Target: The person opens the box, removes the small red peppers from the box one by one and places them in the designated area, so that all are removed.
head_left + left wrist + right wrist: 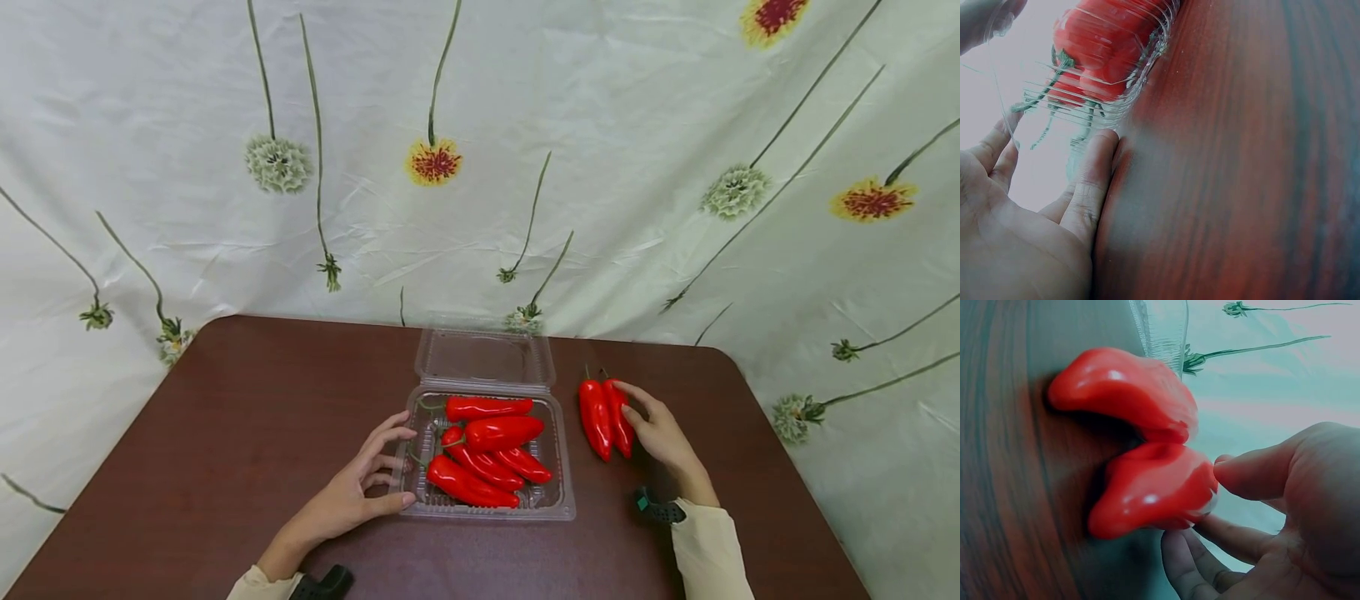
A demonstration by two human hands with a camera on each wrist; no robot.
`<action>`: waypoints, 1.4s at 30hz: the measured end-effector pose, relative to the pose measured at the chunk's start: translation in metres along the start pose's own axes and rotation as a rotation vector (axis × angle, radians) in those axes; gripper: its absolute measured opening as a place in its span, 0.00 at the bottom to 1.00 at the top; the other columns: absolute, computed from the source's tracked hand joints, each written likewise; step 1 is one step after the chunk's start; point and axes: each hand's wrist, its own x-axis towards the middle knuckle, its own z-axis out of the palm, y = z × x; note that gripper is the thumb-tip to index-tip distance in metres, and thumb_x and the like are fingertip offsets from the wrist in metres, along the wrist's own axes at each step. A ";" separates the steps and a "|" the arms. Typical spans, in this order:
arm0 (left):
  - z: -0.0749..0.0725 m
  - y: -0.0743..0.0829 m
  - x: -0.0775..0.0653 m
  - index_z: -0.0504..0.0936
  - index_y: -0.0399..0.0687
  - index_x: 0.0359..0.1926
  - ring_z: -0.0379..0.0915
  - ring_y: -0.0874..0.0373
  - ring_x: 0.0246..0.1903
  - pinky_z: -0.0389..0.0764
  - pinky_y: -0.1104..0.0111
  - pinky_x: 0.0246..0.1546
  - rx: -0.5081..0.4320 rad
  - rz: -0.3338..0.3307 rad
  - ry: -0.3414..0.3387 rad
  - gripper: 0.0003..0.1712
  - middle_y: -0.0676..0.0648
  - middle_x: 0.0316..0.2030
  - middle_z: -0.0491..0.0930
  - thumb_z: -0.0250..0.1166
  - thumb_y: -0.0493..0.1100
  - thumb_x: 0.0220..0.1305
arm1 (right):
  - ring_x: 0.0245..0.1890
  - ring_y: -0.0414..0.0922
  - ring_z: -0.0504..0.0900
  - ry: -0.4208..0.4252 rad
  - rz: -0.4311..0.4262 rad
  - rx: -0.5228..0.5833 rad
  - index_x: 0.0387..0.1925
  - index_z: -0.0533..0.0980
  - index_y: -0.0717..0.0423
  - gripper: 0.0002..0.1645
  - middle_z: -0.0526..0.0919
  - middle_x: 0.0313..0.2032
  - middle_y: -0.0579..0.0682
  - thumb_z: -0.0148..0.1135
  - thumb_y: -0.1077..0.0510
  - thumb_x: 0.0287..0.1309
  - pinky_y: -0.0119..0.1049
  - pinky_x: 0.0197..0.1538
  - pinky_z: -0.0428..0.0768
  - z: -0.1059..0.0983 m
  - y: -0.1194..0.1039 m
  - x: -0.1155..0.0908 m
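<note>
A clear plastic clamshell box (567, 492) stands unlidded on the table with several red chili peppers (504, 433) in it, their green stems mostly leftward. My left hand (348, 496) rests against the box's left side, fingers spread and thumb at its near corner; the left wrist view shows the thumb (1091, 181) low at the box wall. To the right of the box, two more red peppers lie side by side. Over the right-hand pepper (1154, 487) my right hand (663, 433) reaches, its thumb and fingertips at the stem end, loosely around it. The left-hand pepper (595, 417) is untouched.
The box's hinged lid (483, 358) lies back toward the far edge of the dark brown table (300, 400). Behind the table hangs a pale cloth (600, 150) printed with flowers. Both wrists wear dark straps.
</note>
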 end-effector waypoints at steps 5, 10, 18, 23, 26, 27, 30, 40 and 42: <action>0.000 0.000 0.000 0.57 0.41 0.73 0.75 0.48 0.54 0.78 0.67 0.49 -0.003 -0.002 -0.004 0.42 0.44 0.78 0.41 0.69 0.35 0.64 | 0.66 0.65 0.69 0.042 -0.009 -0.095 0.69 0.68 0.58 0.27 0.70 0.68 0.66 0.54 0.64 0.71 0.66 0.65 0.68 -0.002 -0.004 -0.002; 0.000 0.001 0.000 0.57 0.42 0.73 0.74 0.48 0.54 0.78 0.67 0.49 -0.009 -0.010 -0.005 0.41 0.45 0.79 0.39 0.68 0.35 0.64 | 0.62 0.70 0.72 0.087 -0.085 -0.162 0.66 0.70 0.62 0.25 0.70 0.66 0.69 0.55 0.66 0.69 0.71 0.66 0.59 -0.003 -0.010 -0.004; 0.000 0.001 0.000 0.57 0.41 0.73 0.74 0.48 0.54 0.78 0.67 0.49 -0.013 -0.006 -0.002 0.42 0.45 0.78 0.40 0.69 0.35 0.64 | 0.60 0.69 0.75 0.114 -0.154 -0.166 0.64 0.72 0.64 0.24 0.67 0.68 0.70 0.58 0.67 0.67 0.71 0.67 0.59 -0.003 -0.028 -0.006; 0.000 0.001 0.000 0.57 0.41 0.73 0.74 0.48 0.54 0.78 0.67 0.49 -0.015 -0.008 0.000 0.42 0.46 0.78 0.40 0.69 0.35 0.64 | 0.56 0.67 0.77 0.112 -0.176 -0.172 0.64 0.73 0.62 0.24 0.68 0.68 0.68 0.58 0.67 0.67 0.71 0.65 0.59 -0.002 -0.041 -0.008; 0.000 0.001 0.000 0.56 0.42 0.74 0.74 0.47 0.55 0.78 0.67 0.50 -0.016 -0.011 -0.002 0.42 0.46 0.78 0.41 0.68 0.35 0.64 | 0.57 0.65 0.76 0.108 -0.224 -0.178 0.64 0.74 0.62 0.24 0.69 0.67 0.66 0.59 0.67 0.66 0.65 0.59 0.71 0.001 -0.050 -0.010; 0.000 0.001 0.000 0.56 0.42 0.74 0.74 0.47 0.55 0.78 0.67 0.50 -0.017 -0.009 -0.002 0.43 0.46 0.78 0.42 0.68 0.35 0.64 | 0.58 0.65 0.75 0.105 -0.242 -0.177 0.63 0.74 0.61 0.24 0.70 0.67 0.66 0.60 0.67 0.66 0.63 0.56 0.75 0.002 -0.053 -0.011; -0.001 0.001 -0.001 0.55 0.43 0.75 0.74 0.47 0.55 0.78 0.67 0.50 -0.020 -0.005 -0.001 0.44 0.45 0.77 0.45 0.68 0.34 0.64 | 0.61 0.64 0.74 0.087 -0.299 -0.165 0.63 0.74 0.60 0.25 0.70 0.67 0.64 0.62 0.66 0.65 0.63 0.59 0.72 0.006 -0.064 -0.014; -0.001 -0.001 0.001 0.55 0.44 0.75 0.74 0.47 0.55 0.78 0.68 0.50 -0.025 0.011 -0.002 0.43 0.45 0.77 0.45 0.68 0.34 0.64 | 0.65 0.57 0.72 -0.024 -0.441 -0.164 0.61 0.77 0.56 0.25 0.73 0.66 0.59 0.67 0.64 0.62 0.61 0.62 0.73 0.034 -0.089 -0.011; -0.001 -0.002 0.001 0.55 0.43 0.75 0.74 0.47 0.55 0.78 0.68 0.50 -0.030 0.015 -0.004 0.43 0.45 0.77 0.45 0.68 0.34 0.64 | 0.63 0.54 0.74 -0.042 -0.451 -0.153 0.60 0.77 0.54 0.25 0.75 0.65 0.56 0.68 0.64 0.61 0.56 0.58 0.77 0.039 -0.093 -0.010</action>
